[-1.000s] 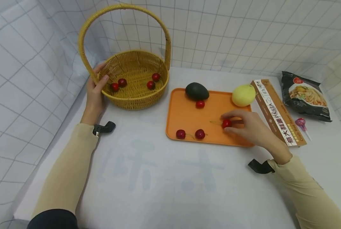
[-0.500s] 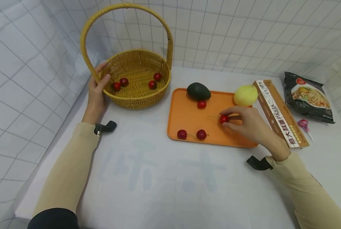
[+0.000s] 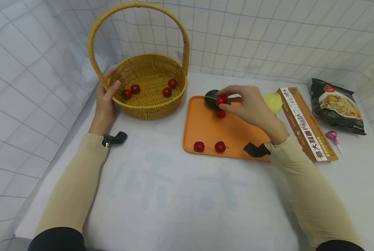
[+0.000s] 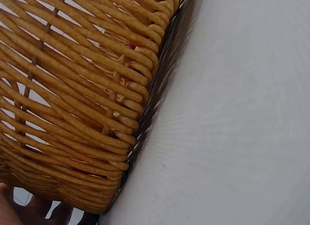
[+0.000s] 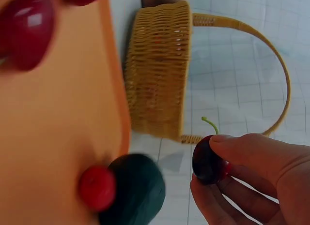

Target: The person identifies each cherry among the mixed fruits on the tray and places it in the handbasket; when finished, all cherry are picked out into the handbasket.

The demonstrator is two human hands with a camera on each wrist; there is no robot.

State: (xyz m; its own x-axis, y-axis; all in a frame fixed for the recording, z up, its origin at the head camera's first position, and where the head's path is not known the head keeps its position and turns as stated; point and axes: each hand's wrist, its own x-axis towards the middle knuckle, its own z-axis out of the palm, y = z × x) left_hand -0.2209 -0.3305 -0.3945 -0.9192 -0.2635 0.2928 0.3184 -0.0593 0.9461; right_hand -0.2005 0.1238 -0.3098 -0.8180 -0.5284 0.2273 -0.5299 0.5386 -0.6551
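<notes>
My right hand (image 3: pixel 249 104) pinches a dark red cherry (image 3: pixel 220 100) between thumb and fingers, its green stem sticking out. In the head view the cherry overlaps a dark green avocado (image 3: pixel 210 98) on the orange tray (image 3: pixel 202 127); the right wrist view shows the held cherry (image 5: pixel 206 159) raised beside the avocado. My left hand (image 3: pixel 105 103) grips the left rim of a yellow wicker basket (image 3: pixel 147 112), thumb over the edge and the other fingers partly hidden. Several cherries (image 3: pixel 135 89) lie inside the basket. Two stemmed cherries (image 3: pixel 199 146) lie along the tray's front edge, and a red one (image 3: pixel 221 114) lies against the avocado.
A yellow round fruit (image 3: pixel 273 102) sits at the tray's right back corner, partly behind my hand. Farther right are a long pasta box (image 3: pixel 306 123), a black noodle packet (image 3: pixel 339 106) and a wrapped lollipop (image 3: pixel 331 135). The basket's tall handle (image 3: pixel 138 5) arches upward.
My right hand has lifted the cherry from the tray's right half and carried it left and back, over beside the avocado. The left hand stays on the basket rim.
</notes>
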